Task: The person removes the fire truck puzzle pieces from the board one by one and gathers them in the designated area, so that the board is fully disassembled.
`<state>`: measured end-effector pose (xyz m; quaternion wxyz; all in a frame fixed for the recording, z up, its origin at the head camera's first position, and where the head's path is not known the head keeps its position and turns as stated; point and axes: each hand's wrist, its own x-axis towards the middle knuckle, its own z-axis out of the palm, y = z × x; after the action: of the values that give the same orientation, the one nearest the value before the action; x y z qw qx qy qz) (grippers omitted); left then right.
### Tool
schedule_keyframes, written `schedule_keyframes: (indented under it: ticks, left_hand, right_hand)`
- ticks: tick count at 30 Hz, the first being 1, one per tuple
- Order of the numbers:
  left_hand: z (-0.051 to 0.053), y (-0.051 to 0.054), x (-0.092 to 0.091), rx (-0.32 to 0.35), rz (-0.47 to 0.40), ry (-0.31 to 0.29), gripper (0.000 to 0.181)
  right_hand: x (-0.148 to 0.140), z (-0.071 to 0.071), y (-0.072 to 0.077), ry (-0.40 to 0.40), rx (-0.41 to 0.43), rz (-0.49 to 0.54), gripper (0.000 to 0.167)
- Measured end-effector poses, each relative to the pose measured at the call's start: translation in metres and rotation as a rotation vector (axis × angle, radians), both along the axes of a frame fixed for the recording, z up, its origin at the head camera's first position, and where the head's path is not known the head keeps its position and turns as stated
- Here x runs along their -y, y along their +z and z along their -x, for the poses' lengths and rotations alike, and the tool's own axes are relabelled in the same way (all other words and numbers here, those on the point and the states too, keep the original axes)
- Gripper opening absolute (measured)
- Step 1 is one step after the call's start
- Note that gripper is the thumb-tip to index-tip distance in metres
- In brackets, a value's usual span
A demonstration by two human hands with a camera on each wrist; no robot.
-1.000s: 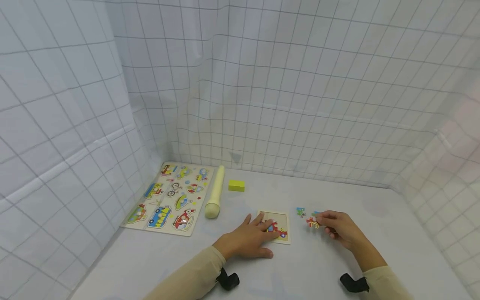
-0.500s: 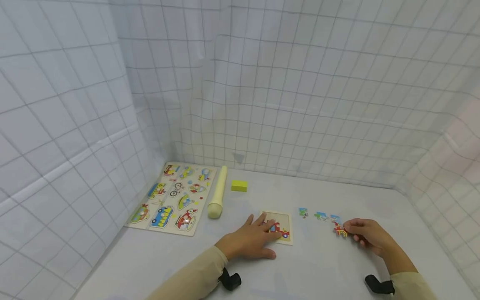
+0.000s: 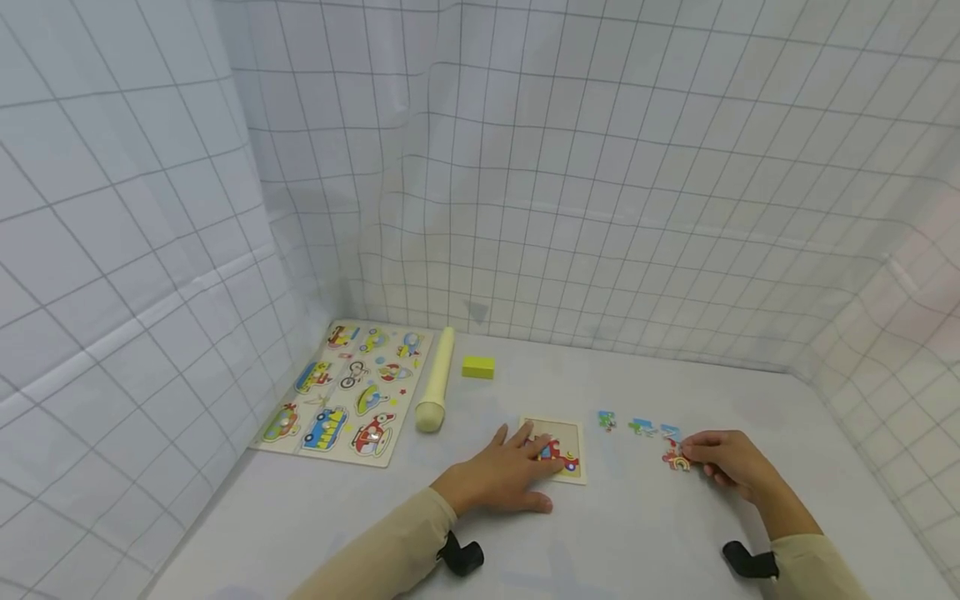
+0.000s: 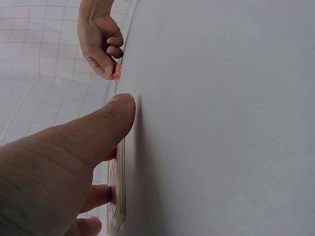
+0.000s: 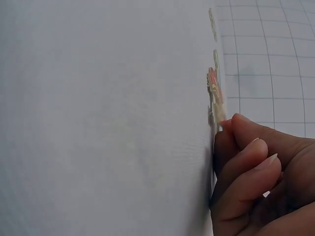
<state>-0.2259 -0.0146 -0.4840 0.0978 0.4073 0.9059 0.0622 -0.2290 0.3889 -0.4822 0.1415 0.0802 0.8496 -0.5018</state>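
The left hand [image 3: 504, 477] lies with spread fingers on a small framed puzzle board [image 3: 576, 442], its fingertips over the red and blue picture pieces. At the right, the right hand [image 3: 731, 462] pinches a red and yellow puzzle piece [image 3: 677, 458] between thumb and index finger. That piece is just in front of a blue piece [image 3: 671, 432]; whether they overlap I cannot tell. In the right wrist view the pinched piece [image 5: 219, 112] is low at the table, seen nearly edge-on beside the right hand [image 5: 261, 172].
Two more loose pieces, one green and blue [image 3: 607, 421] and one similar [image 3: 642, 427], lie right of the board. Farther left are a yellow block [image 3: 477, 367], a pale yellow stick with a thick end [image 3: 436, 383] and a large vehicle puzzle board [image 3: 341, 396]. Gridded curtains surround the table.
The right hand has moved to the right with the red and yellow piece, away from the board, then lowered it beside the blue piece. The left hand has stayed on the board.
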Motion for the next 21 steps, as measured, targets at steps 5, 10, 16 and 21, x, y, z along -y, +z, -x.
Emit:
schedule_keyframes:
  ticks: [5, 10, 16, 21]
  left_hand:
    - [0.001, 0.0, 0.0, -0.015, 0.008, -0.001, 0.064]
    - [0.002, -0.001, -0.001, -0.009, 0.012, 0.005, 0.063]
    - [0.004, -0.001, 0.0, 0.006, 0.006, 0.002, 0.064]
    - [0.007, -0.002, 0.001, 0.016, -0.02, -0.008, 0.062]
  right_hand:
    - [0.001, 0.0, 0.002, -0.033, 0.001, 0.001, 0.038]
    - [0.003, -0.001, 0.003, -0.073, -0.014, 0.023, 0.041]
    - [0.015, -0.001, 0.01, -0.081, -0.077, 0.201, 0.045]
    - [0.039, 0.001, 0.016, -0.007, -0.086, 0.322, 0.043]
